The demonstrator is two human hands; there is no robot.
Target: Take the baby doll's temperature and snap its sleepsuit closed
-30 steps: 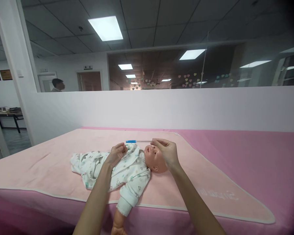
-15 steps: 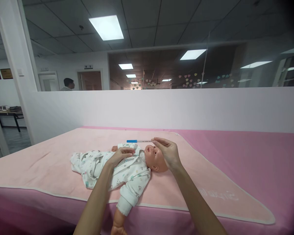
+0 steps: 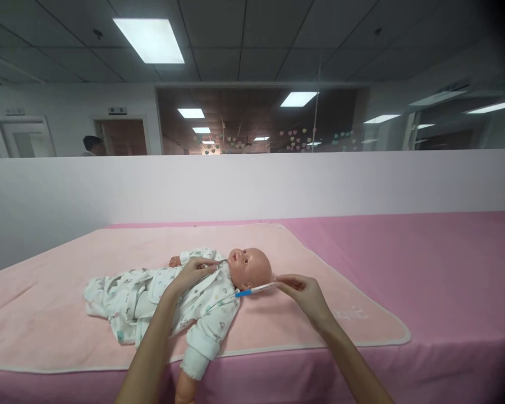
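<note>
On the blanket (image 3: 320, 317), the left hand (image 3: 191, 273) touches the doll (image 3: 249, 267) at the collar (grip unclear). The right hand (image 3: 307, 294) pinches a thermometer (image 3: 255, 290).

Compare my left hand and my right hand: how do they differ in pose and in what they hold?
The left hand lies on the baby doll's chest, fingers at the collar; the right hand is beside its head. The right hand pinches a blue-tipped stick, likely a thermometer; the left hand holds no tool, and whether it pinches cloth is unclear. Both are bare, over the light pink blanket.
</note>
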